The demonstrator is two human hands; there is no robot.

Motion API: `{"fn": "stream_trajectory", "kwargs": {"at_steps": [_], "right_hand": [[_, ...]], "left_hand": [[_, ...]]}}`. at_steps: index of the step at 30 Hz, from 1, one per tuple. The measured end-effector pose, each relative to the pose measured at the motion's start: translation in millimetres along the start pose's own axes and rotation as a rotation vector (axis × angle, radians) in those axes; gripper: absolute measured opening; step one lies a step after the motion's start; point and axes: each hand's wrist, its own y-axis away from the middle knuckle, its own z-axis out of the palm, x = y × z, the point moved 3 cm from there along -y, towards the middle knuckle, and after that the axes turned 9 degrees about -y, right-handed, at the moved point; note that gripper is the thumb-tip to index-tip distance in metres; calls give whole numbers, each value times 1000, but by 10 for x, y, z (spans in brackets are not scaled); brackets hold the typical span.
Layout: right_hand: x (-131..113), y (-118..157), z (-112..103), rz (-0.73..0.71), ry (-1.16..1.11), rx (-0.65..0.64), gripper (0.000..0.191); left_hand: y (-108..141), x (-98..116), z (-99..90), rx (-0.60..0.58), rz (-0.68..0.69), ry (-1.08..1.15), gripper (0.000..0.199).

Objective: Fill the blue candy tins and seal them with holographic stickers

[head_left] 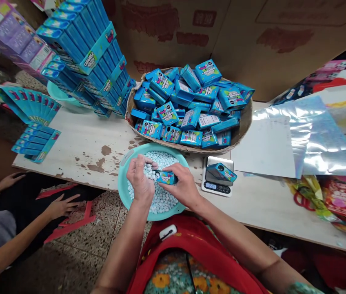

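Over a turquoise basin of pale blue candies, my right hand grips a small blue candy box lying on its side. My left hand is cupped around a handful of the candies at the left end of that box. Candies touch the box's end there, though the fingers partly hide it. To the right of the basin, a small digital scale carries another blue candy box, which lies tilted on its plate. The scale's display is lit.
Behind the basin, a cut-down cardboard box is heaped with blue candy boxes. Stacked display packs rise at the left. Plastic sheets and red scissors lie at the right. Another person's hand rests at the far left.
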Motion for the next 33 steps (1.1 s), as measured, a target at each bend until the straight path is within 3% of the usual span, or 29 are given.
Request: {"fn": "stream_trajectory", "kwargs": {"at_steps": [9,16,20,23,26,29,33], "right_hand": [[75,20,74,9,-46,-2,31],[-63,61,9,-28,-131,24,31],[-16,118,-87,17,-232,47,34],[42,327,-345,59,-326,69,35],[110,755,-816,137,-350,155,36],[327,1299,-1392,283,-246,431,37],[989,1900,-1949,468,-49,882,46]], "left_hand": [[34,11,24,-17,32,-22,30],[170,218,70,-10,92,13,34],[146,258,76,-102,-48,112,33],[-7,63,1,-173,-264,189,29],[-148,-337,-146,-152,-462,5,25],[-151,-731,-265,-211,-588,-247,21],[-113,-945,-272,-227,-571,-263,12]]}}
